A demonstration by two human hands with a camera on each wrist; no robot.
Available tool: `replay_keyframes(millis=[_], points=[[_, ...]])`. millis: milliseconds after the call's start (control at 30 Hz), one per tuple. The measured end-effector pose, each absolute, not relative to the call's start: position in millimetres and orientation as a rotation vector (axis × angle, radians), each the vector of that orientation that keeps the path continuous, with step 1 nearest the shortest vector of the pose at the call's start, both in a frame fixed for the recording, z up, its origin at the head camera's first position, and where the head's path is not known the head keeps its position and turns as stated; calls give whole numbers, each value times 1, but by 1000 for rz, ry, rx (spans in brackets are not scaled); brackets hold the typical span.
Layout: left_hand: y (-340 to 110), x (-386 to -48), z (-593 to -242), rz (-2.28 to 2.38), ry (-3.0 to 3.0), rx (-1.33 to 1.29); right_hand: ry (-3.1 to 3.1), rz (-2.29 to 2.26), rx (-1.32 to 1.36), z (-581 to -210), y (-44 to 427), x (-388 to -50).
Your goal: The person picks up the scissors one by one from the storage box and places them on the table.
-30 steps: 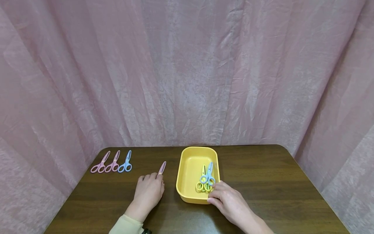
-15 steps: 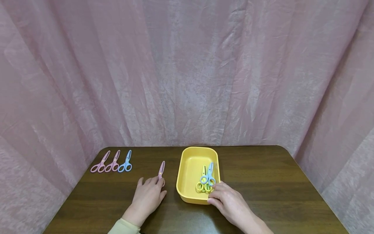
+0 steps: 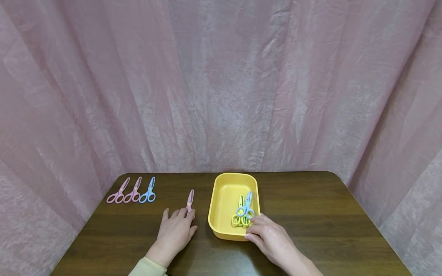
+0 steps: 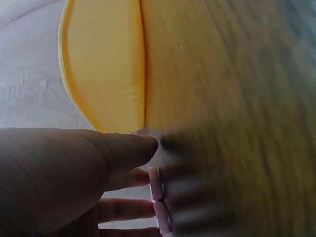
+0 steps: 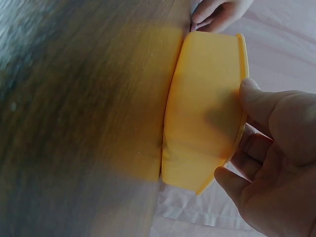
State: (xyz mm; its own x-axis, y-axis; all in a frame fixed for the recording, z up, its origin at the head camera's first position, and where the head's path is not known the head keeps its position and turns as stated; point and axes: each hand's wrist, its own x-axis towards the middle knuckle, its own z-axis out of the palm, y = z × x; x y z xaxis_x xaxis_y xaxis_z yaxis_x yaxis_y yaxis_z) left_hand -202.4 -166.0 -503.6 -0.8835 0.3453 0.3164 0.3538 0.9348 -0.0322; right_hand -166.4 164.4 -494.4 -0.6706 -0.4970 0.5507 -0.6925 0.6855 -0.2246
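My left hand lies over the handle end of a pink pair of scissors on the table. In the left wrist view its fingertips touch the pink handles, with the thumb apart from them. My right hand grips the near right corner of the yellow tray; in the right wrist view the thumb and fingers of the hand are at the rim. Inside the tray, a blue pair of scissors lies over yellow ones, with green handles partly hidden beneath.
At the table's far left two pink pairs of scissors and a blue pair lie in a row. A pink curtain hangs behind the wooden table.
The pink scissors under my left hand have shifted a little left and turned more upright. My left fingers have spread and slid back toward the handles. The right hand stays at the tray.
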Motion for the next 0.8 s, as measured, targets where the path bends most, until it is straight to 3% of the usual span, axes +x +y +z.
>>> replay_keyframes(millis=[800], points=[[-161, -201, -500, 1, -2844, -504, -2441, 573, 920, -494, 165, -167]])
